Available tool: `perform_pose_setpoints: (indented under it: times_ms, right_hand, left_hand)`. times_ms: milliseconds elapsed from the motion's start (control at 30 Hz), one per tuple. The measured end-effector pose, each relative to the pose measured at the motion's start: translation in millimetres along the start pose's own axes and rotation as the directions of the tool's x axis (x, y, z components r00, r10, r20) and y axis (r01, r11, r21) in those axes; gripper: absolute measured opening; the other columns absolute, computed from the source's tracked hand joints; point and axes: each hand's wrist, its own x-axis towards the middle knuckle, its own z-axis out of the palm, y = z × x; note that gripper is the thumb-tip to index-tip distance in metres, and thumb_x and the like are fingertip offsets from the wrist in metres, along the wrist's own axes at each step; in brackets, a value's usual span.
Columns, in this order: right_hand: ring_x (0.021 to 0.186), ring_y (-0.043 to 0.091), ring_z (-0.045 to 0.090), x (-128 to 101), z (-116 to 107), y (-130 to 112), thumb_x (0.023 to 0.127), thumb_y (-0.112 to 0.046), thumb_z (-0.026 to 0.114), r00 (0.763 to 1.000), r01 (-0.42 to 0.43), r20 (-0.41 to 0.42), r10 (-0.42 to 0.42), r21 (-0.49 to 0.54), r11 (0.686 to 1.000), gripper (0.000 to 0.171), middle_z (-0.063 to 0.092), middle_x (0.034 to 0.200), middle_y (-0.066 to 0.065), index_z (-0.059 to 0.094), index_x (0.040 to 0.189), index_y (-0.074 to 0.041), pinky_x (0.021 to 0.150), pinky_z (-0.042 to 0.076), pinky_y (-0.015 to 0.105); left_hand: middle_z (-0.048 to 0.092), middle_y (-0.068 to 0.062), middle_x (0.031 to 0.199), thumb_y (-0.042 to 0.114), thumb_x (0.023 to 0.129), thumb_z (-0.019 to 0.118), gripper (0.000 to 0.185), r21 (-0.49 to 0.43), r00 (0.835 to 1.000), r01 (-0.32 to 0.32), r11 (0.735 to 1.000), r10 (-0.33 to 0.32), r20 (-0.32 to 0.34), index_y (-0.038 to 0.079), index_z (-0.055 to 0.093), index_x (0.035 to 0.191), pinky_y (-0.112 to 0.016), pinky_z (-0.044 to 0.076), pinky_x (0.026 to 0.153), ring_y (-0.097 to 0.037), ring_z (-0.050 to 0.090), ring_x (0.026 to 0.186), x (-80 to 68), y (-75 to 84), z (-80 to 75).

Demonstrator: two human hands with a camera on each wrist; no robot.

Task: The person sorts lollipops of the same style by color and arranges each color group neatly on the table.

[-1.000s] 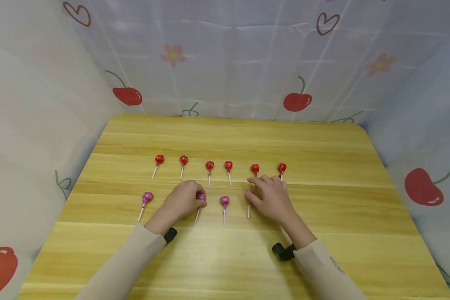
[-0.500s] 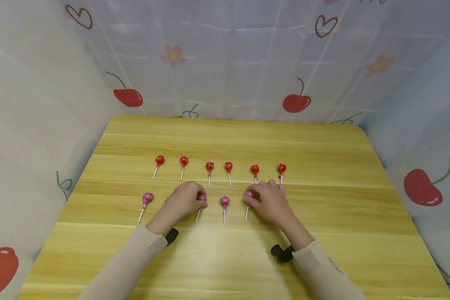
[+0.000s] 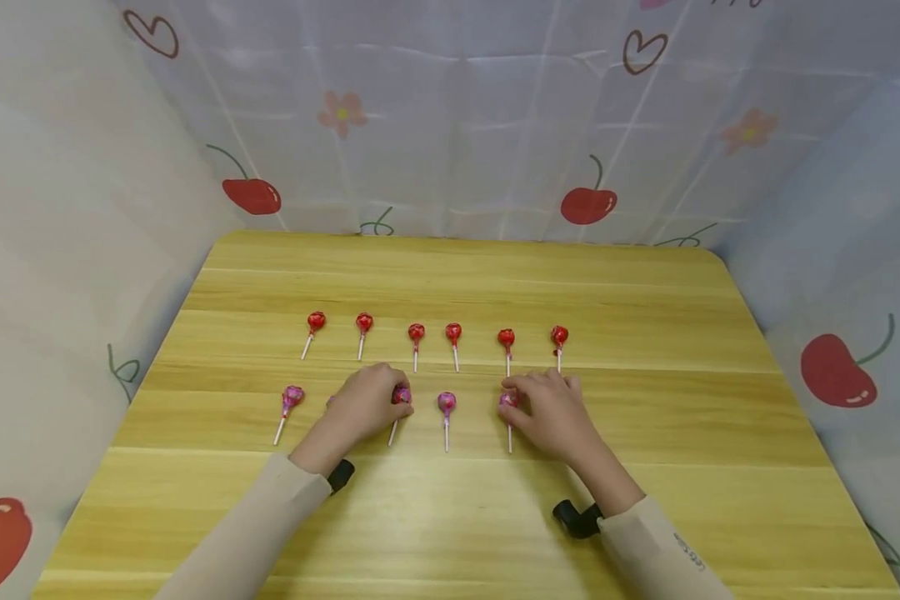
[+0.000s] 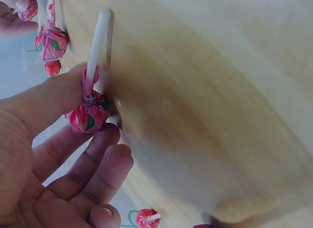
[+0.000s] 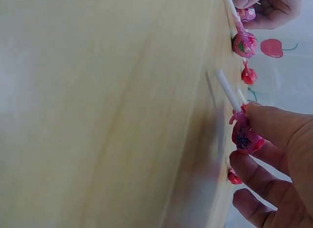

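My left hand [image 3: 363, 402] pinches the wrapped head of a pink-purple lollipop [image 4: 88, 115] between thumb and fingers, its white stick pointing back toward me. My right hand [image 3: 553, 414] likewise pinches another pink-purple lollipop [image 5: 247, 137] by the head; its stick shows below the fingertips in the head view. Between the two hands lies a third pink-purple lollipop [image 3: 446, 402]. One more lies at the far left, a pink-purple lollipop [image 3: 292, 396] with a tilted stick. Behind my left hand, a bit of purple wrapper [image 3: 332, 401] peeks out, mostly hidden.
Beyond the hands runs a row of several red lollipops [image 3: 416, 332], sticks toward me. They lie on a wooden table [image 3: 450, 525]. A white curtain [image 3: 450, 150] printed with cherries and flowers rises behind the table and at both sides.
My right hand has closed its thumb and fingers on the lollipop at the right and shifted it rightward and slightly toward me. My left hand keeps its place and hold.
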Motion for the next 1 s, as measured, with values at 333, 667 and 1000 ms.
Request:
perform_pose_setpoints:
  times_ms: [333,667,1000]
  right_hand:
    - [0.086,0.017,0.047,-0.6,7.2,2.5,0.086,-0.041,0.077,1.000,0.015,-0.026,-0.016,-0.034,0.999,0.025,0.070,0.098,-0.008,0.074,0.104,-0.023,0.081,0.025,0.039]
    - [0.087,0.018,0.047,-0.8,7.8,0.9,0.086,-0.040,0.077,1.000,-0.002,-0.023,0.002,-0.037,0.999,0.026,0.069,0.098,-0.007,0.074,0.104,-0.022,0.080,0.025,0.039]
    - [0.089,0.019,0.048,-2.0,8.7,0.6,0.085,-0.040,0.077,1.000,-0.004,-0.027,0.003,-0.024,1.000,0.024,0.070,0.102,-0.006,0.074,0.102,-0.023,0.081,0.026,0.039]
  left_hand:
    - [0.065,-0.003,0.090,0.028,0.081,0.083,0.036,0.055,0.999,-0.029,0.998,0.030,-0.023,0.006,0.071,0.107,-0.035,0.049,0.073,-0.017,0.057,0.078,-2.7,0.5,2.8]
    - [0.060,0.001,0.080,0.031,0.083,0.081,0.026,0.070,0.997,-0.058,0.996,0.061,-0.043,0.010,0.072,0.095,-0.033,0.044,0.068,-0.015,0.052,0.071,-4.2,1.0,1.9]
    - [0.057,0.002,0.074,0.032,0.082,0.082,0.025,0.048,0.997,-0.045,0.998,0.048,-0.066,0.011,0.067,0.081,-0.032,0.042,0.066,-0.014,0.048,0.067,-5.8,1.2,4.1]
